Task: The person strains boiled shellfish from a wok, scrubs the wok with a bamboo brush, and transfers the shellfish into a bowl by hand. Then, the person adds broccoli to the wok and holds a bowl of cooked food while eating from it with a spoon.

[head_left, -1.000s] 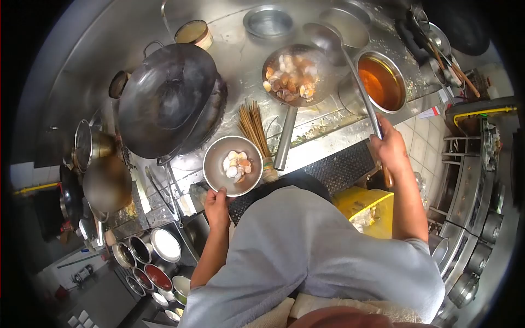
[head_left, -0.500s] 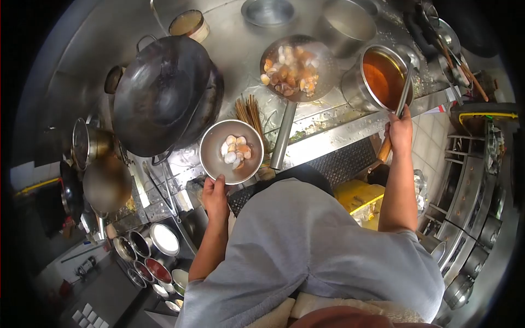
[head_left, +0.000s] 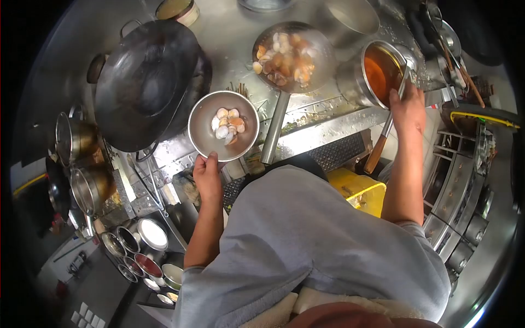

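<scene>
L hand [head_left: 208, 177] grips the near rim of a metal bowl [head_left: 198, 134], thumb over the edge, prob. to keep it steady w/ fingers off the clams [head_left: 228, 125] inside. Bowl is at the counter [head_left: 229, 52] front, btwn wok [head_left: 145, 82] & pan [head_left: 323, 68]. R hand [head_left: 409, 112] is closed round the ladle [head_left: 375, 155] on its metal shaft, above the wooden end, prob. for closer control beside the pot [head_left: 353, 87] of orange liquid. Pan has more clams, handle jutting past the counter edge, likely for easy reach.

Hard to see: L fingertips, under bowl; bowl's base, so can't tell if it rests on anything; ladle's cup vs. pot, contact unclear; bamboo brush [head_left: 238, 88], mostly behind bowl; pan's clams, blurry; top basin [head_left: 266, 4], cut off by frame.
</scene>
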Motion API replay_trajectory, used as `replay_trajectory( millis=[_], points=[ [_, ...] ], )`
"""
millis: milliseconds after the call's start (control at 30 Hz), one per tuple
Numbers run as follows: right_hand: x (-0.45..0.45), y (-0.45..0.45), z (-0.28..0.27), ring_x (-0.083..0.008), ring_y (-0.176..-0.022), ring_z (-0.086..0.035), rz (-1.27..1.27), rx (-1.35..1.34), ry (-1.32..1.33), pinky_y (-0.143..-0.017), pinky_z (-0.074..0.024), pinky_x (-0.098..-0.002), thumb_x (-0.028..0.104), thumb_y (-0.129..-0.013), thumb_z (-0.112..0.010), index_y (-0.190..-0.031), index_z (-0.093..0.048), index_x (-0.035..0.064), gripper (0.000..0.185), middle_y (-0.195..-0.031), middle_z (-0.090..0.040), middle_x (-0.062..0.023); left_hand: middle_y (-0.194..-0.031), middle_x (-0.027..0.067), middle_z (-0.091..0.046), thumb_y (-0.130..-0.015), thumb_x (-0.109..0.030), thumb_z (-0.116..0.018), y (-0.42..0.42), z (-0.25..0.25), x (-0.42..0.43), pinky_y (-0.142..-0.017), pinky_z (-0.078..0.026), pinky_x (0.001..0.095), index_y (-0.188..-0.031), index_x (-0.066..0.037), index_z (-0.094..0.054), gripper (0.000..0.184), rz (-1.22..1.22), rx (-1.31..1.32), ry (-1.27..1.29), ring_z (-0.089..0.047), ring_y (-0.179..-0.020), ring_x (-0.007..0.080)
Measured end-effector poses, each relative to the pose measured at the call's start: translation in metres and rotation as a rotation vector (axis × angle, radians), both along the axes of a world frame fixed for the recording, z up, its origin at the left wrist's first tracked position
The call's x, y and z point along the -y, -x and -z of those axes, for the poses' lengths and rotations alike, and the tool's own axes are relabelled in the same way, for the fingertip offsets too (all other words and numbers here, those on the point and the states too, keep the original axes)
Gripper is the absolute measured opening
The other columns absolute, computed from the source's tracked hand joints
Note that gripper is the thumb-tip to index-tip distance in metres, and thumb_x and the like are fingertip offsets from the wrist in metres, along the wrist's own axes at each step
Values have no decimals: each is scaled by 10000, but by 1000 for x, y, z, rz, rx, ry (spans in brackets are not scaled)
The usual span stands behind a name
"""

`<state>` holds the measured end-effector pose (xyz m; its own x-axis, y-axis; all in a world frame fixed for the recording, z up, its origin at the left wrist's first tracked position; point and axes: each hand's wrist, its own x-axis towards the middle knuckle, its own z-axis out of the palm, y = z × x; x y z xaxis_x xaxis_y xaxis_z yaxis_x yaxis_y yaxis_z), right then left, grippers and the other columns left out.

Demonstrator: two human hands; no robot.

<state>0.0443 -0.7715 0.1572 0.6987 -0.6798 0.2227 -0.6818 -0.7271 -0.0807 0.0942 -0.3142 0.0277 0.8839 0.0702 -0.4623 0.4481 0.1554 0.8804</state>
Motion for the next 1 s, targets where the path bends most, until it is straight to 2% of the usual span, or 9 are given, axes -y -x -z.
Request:
replay_trajectory(
  millis=[133,200,300,400,500,633,733,833,1000],
  points=[
    [-50,-82,28,-305,-1120,-658,-95,-273,-680,-956,-504,-396,292,-866,-614,-1138,-720,73,365,-1169,-695,-182,-942,71,-677,-986,-161,-597,-2,15,0,-809,-581,345,-925,-35,-601,140,63,19,9,-653,-831,138],
    [-36,-135,120,-316,-1139,-657,-324,-612,-362,-964,-507,-404,310,-864,-603,-1131,-722,66,381,-1212,-680,-185,-952,76,-684,-987,-169,-597,-8,16,7,-803,-583,345,-950,-34,-608,140,78,31,5,-662,-824,143],
    [-57,-170,174,-327,-1148,-657,-68,-461,-543,-975,-505,-408,351,-884,-594,-1142,-708,24,432,-1230,-667,-212,-939,76,-680,-980,-173,-611,-12,13,19,-785,-584,337,-913,-39,-597,151,92,51,-29,-662,-820,145],
    [-44,-182,200,-326,-1148,-659,-153,-426,-493,-978,-503,-403,412,-893,-612,-1150,-700,6,488,-1229,-663,-224,-926,79,-675,-973,-158,-618,-16,9,25,-758,-586,323,-875,-39,-578,159,137,43,-50,-660,-817,151],
    [-47,-187,143,-323,-1144,-661,-144,-529,-454,-959,-513,-394,470,-880,-648,-1163,-694,5,547,-1228,-667,-218,-912,91,-674,-969,-154,-617,-26,16,31,-741,-587,319,-856,-28,-567,177,163,6,-82,-660,-785,155],
    [-72,-183,78,-335,-1053,-689,-417,-573,-440,-901,-533,-415,453,-862,-684,-1140,-705,16,518,-1127,-710,-195,-876,112,-672,-959,-152,-625,-44,18,51,-703,-591,290,-839,-12,-556,197,209,10,-125,-665,-737,157],
    [-98,-172,47,-338,-1071,-675,-425,-571,-847,-901,-527,-423,333,-876,-656,-1166,-699,49,408,-1125,-707,-189,-841,118,-676,-942,-147,-629,-59,20,67,-657,-576,273,-869,31,-594,196,205,37,-64,-679,-710,151],
    [-70,-175,111,-341,-1126,-647,-636,-584,-505,-926,-512,-407,204,-884,-597,-1197,-682,75,348,-1164,-692,-185,-819,121,-678,-933,-150,-634,-64,24,72,-633,-565,264,-888,50,-615,206,195,58,-36,-684,-687,147],
    [-66,-153,157,-343,-1135,-635,-851,-755,-374,-939,-500,-389,120,-885,-547,-1165,-683,84,314,-1150,-685,-192,-811,116,-676,-935,-163,-644,-58,30,58,-630,-568,265,-835,27,-587,223,175,29,-67,-683,-680,150]
  ],
)
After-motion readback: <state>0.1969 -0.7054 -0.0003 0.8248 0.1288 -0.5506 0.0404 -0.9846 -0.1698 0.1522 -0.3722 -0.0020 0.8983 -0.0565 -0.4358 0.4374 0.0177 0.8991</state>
